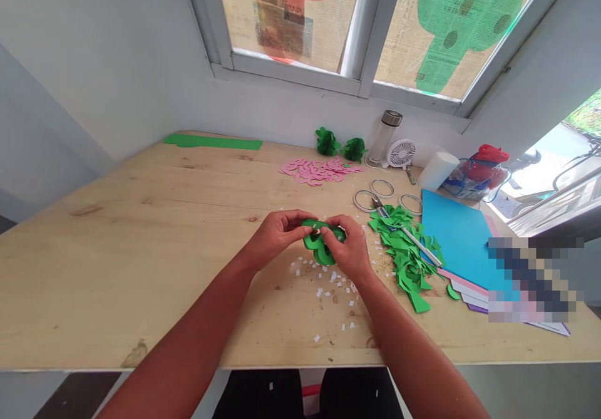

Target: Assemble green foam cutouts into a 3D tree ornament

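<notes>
The left hand (273, 236) and right hand (352, 245) both pinch a scalloped green paper cutout (323, 255) between thumb and fingers, over the wooden tabletop (154, 243). Small white squares (333, 276) lie scattered just beside it

The bare left forearm (206, 309) and right forearm (406, 331) are stretched forward and angled inward. The left hand (277, 234) and right hand (351, 243) are held close together, the thumbs (330, 238) set opposite bent fingers (300, 215) in a pinch. Below, the thighs (263, 397) are covered in black.
</notes>
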Tool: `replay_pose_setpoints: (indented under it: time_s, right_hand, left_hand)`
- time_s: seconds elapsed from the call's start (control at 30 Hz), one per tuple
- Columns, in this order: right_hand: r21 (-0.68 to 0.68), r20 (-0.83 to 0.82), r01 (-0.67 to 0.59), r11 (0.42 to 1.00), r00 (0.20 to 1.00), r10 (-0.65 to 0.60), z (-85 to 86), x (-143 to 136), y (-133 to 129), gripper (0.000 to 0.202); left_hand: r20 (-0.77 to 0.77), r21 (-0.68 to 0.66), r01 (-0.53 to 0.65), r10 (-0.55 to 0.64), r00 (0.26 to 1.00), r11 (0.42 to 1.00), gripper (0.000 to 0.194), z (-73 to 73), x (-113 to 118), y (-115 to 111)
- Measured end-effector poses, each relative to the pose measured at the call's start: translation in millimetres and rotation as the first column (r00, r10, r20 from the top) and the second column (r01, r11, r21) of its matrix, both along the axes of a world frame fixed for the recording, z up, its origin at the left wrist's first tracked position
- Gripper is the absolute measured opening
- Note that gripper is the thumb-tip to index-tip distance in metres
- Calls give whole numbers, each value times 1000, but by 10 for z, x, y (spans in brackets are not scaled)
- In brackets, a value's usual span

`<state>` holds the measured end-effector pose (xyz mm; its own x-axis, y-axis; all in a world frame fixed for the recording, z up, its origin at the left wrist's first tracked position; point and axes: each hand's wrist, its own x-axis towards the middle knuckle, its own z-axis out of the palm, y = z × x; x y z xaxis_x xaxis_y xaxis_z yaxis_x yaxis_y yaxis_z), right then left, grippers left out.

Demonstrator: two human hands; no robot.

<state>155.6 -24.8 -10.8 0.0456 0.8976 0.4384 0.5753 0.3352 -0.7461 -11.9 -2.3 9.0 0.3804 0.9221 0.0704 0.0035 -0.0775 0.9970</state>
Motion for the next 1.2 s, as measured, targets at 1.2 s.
replay_pose_setpoints:
  time_s: [1.2]
  right_hand:
    - [322,239,76,944,958,-159,46,-63,-96,8]
  left_hand:
    - [-107,308,-309,356,928,900,15,-84,123,-38]
